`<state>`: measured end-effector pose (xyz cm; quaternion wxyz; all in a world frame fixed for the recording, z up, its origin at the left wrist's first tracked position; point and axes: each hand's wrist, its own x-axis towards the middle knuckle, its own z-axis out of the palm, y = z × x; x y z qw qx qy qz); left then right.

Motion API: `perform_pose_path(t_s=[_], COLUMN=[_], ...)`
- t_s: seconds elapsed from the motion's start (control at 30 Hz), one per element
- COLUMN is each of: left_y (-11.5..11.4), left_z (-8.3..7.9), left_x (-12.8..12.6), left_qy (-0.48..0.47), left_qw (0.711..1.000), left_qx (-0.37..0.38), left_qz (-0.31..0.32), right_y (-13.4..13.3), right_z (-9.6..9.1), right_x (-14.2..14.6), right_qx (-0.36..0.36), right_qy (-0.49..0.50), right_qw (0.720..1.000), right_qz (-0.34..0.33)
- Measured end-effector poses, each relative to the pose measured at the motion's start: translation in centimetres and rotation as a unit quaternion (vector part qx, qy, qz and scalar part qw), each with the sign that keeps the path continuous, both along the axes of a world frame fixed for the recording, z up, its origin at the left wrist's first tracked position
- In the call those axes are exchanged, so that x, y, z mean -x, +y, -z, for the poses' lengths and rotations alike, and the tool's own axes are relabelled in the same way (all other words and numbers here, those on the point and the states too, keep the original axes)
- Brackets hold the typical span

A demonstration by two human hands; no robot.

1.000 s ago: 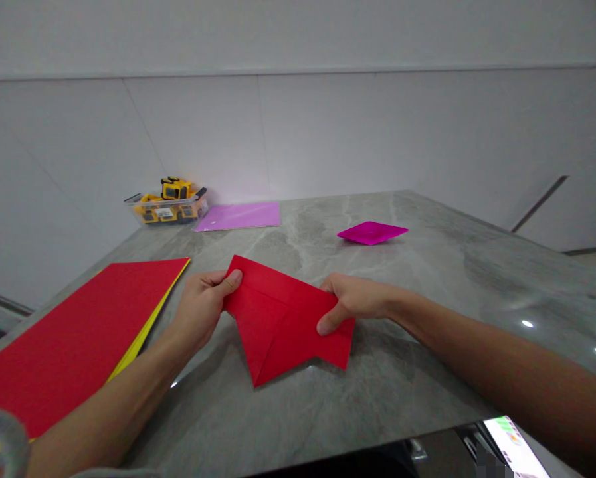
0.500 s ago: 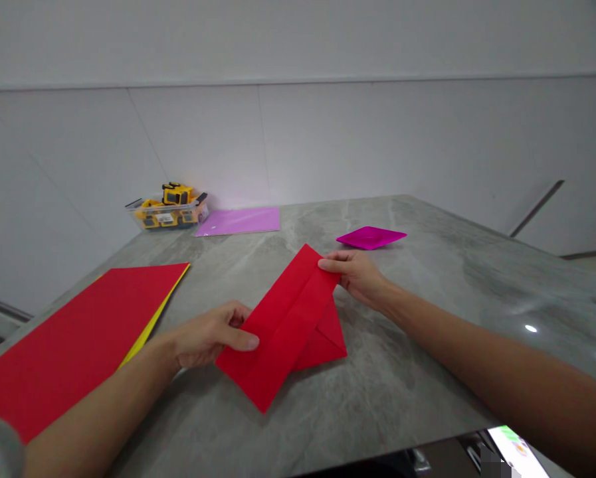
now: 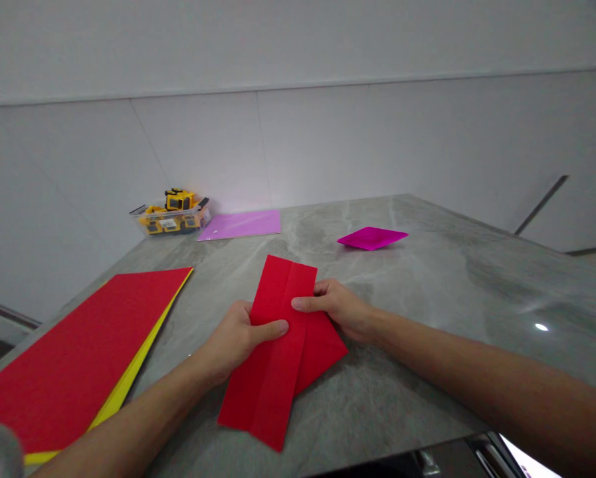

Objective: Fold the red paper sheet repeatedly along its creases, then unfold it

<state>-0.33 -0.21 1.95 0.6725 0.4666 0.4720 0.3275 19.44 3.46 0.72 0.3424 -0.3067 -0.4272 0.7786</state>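
Between my hands is a folded sheet of red paper (image 3: 270, 372), a long creased strip with a pointed flap (image 3: 322, 352) sticking out on its right. My left hand (image 3: 245, 335) grips the strip's left edge, thumb flat on top and fingers underneath. On the other edge, higher up, my right hand (image 3: 337, 305) pinches the paper with its thumb on the front; its other fingers are mostly hidden behind. The strip stands tilted, its upper end away from me.
A stack of red and yellow sheets (image 3: 88, 352) lies at the left. Farther back are a clear bin (image 3: 171, 222) of yellow toy vehicles, a purple sheet (image 3: 240, 224) and a folded magenta paper shape (image 3: 372, 238). The grey table (image 3: 427, 318) meets a white wall behind.
The red paper has turned to a steeper angle, its upper end swinging left. My left hand has slid up to its middle, and my right hand has come lower and left.
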Motion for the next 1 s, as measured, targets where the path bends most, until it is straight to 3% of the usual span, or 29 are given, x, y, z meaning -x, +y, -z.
perform_pose_path(t_s=[0.33,1.0], left_y=[-0.1,-0.1], left_z=[0.4,0.1], left_x=[-0.3,0.1], left_qy=[-0.034,0.027], left_qw=[0.997,0.997], left_qx=[0.062,0.049], left_qz=[0.043,0.055], right_y=[-0.5,1.0], right_z=[-0.3,-1.2], right_x=[0.9,-0.3], right_qx=[-0.017,-0.038], right_qy=[-0.043,-0.016], right_qw=[0.994,0.978], right_qz=[0.103,0.207])
